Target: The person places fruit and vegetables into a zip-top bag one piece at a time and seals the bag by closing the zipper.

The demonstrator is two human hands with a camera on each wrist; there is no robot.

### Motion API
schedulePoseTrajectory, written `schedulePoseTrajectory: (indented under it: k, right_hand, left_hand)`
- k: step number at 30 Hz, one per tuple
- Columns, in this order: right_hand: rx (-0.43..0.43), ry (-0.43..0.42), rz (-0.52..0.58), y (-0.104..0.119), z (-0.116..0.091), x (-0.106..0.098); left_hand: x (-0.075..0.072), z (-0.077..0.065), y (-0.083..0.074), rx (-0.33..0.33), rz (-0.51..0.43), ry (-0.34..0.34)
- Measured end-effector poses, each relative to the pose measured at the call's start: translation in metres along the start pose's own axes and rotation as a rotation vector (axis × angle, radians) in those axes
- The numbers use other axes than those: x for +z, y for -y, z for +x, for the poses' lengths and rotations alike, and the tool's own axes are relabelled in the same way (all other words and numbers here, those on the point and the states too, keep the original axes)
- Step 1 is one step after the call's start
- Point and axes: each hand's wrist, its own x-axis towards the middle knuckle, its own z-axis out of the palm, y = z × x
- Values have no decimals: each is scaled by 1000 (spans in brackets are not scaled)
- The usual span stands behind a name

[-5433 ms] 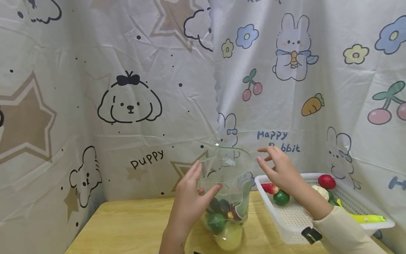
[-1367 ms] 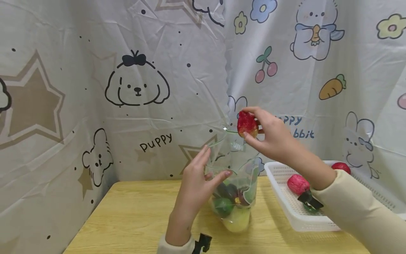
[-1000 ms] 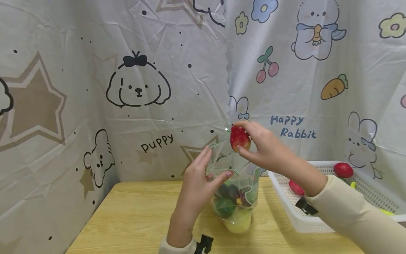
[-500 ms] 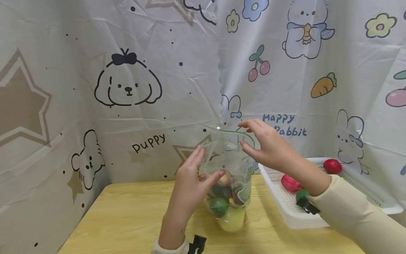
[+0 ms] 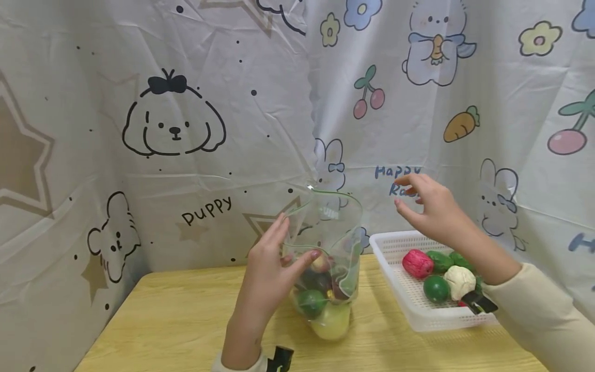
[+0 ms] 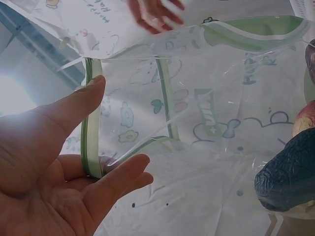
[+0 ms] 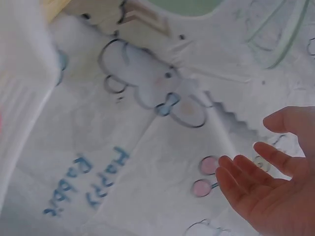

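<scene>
A clear zip bag point(image 5: 332, 227) with a green-edged mouth stands upright on the table. Inside it are a round green fruit point(image 5: 311, 304), a yellow item point(image 5: 332, 321) at the bottom, dark items and a reddish one. My left hand point(image 5: 267, 274) holds the bag's mouth at its left side, thumb at the front rim and fingers further back. In the left wrist view, the green zip strip point(image 6: 92, 123) lies between thumb and fingers. My right hand point(image 5: 429, 209) hangs in the air right of the bag, with loosely bent fingers and nothing in them.
A white plastic basket point(image 5: 395, 299) stands right of the bag, below my right forearm. It holds a pink-red item point(image 5: 417, 263), a white cauliflower-like piece point(image 5: 460, 282), a round green one point(image 5: 436, 288) and more green ones. A patterned cloth point(image 5: 232, 129) hangs behind the wooden table point(image 5: 186, 310).
My right hand brought a red-and-yellow fruit over the bag's mouth and let it go; a reddish item now shows inside. The empty hand has since moved right. My left hand has stayed at the rim.
</scene>
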Motion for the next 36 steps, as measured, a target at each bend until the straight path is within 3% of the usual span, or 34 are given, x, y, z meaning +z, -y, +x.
schedulePoseTrajectory:
  k: [6,11,16,20,25,32,36]
  right_hand:
    - [128,150,-36,-48,-32,11]
    - [246,287,-77,-98,-69,33]
    - [309,468,-135,-145,-107,54]
    - [370,570,-139,-170,-128,61]
    - [371,559,-145,-180,-137,70]
    - [191,589,-37,-165,-134,82]
    - [157,616,8,-155,-130,87]
  left_hand:
    - [-2,0,1,5,25,-3]
    - [-2,0,1,6,22,-2]
    - [-2,0,0,-9,17,2]
    - [-1,-1,0,-14,23,3]
    - [0,-1,-1,-10,29,5]
    - [0,-1,0,12,43,-1]
    - [-1,-1,0,10,38,-3]
